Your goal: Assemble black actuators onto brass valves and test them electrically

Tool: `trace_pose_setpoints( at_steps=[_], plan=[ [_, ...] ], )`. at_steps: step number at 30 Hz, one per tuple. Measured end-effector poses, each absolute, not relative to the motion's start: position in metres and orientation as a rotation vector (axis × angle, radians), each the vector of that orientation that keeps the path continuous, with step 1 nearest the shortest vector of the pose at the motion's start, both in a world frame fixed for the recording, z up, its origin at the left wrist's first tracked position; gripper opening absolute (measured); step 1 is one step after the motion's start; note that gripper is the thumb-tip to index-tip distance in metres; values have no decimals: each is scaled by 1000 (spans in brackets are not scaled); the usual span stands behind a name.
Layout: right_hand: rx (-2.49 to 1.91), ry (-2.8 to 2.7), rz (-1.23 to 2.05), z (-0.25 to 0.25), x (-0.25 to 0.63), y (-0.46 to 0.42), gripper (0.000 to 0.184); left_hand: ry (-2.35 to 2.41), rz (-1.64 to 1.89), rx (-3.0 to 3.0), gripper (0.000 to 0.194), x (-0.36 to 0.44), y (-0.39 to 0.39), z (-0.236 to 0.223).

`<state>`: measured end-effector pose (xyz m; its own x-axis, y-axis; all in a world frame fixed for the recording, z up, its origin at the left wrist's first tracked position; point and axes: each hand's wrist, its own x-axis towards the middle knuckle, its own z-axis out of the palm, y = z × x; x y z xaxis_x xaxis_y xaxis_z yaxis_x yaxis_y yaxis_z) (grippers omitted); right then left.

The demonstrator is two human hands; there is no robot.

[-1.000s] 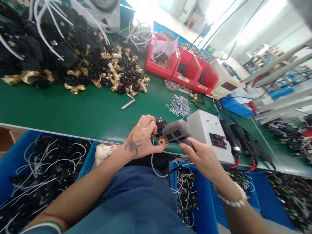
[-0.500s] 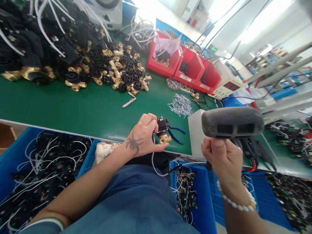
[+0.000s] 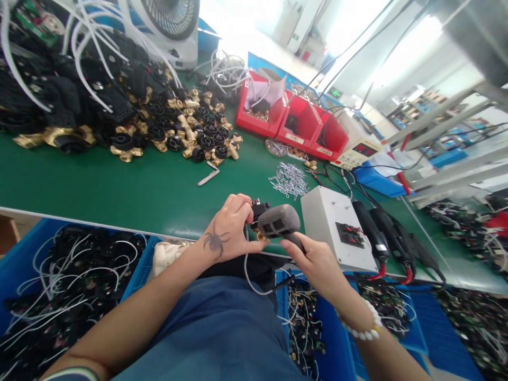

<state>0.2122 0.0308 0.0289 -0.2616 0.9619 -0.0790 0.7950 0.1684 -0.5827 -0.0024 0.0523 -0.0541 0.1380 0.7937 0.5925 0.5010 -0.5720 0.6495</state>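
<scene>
My left hand (image 3: pixel 230 227) is closed around a black valve unit (image 3: pixel 260 209) with a brass fitting (image 3: pixel 260 236), at the front edge of the green bench (image 3: pixel 166 201). A white tube (image 3: pixel 246 264) hangs from near the unit over the bench edge. In my right hand (image 3: pixel 317 262) is a mallet (image 3: pixel 279 220) with a thick grey head and a dark handle. Its head overlaps the unit's right side from this angle; I cannot tell whether they touch. Most of the brass fitting is hidden behind the mallet head and my fingers.
Brass-and-black valves (image 3: pixel 206 127) are heaped at back left, near a fan (image 3: pixel 170 26). A bent metal key (image 3: pixel 208 174) and small metal clips (image 3: pixel 289 180) lie ahead. Red bins (image 3: pixel 297 135) stand behind; a grey box (image 3: pixel 323 211) stands right. Blue crates (image 3: pixel 35 238) are below.
My right hand has swung the mallet down and left, from over the grey box to the valve unit. My left hand keeps its hold. The blue-handled pliers are now hidden.
</scene>
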Motion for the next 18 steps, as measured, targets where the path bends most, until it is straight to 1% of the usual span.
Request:
trace_pose_setpoints(
  at_steps=[4,8,9,12,13,15,18],
  plan=[
    [-1606,-1801,1006,30,200,47,56,1303,1448,2043,44,-5,48,-56],
    [-1529,-1544,1186,20,174,76,34,1425,1585,1916,37,-10,30,-61],
    [-1515,-1519,1217,14,164,85,37,1469,1622,1872,36,-13,24,-62],
    [-1467,-1484,1271,-11,132,109,58,1573,1702,1766,34,-25,11,-60],
    [-1428,-1526,1286,-18,124,115,61,1583,1729,1738,35,-30,8,-57],
    [-1333,-1680,1239,-25,111,122,59,1555,1796,1685,39,-37,5,-49],
    [-1219,-1776,892,-13,110,111,46,1493,1867,1618,43,-41,2,-34]
  ],
)
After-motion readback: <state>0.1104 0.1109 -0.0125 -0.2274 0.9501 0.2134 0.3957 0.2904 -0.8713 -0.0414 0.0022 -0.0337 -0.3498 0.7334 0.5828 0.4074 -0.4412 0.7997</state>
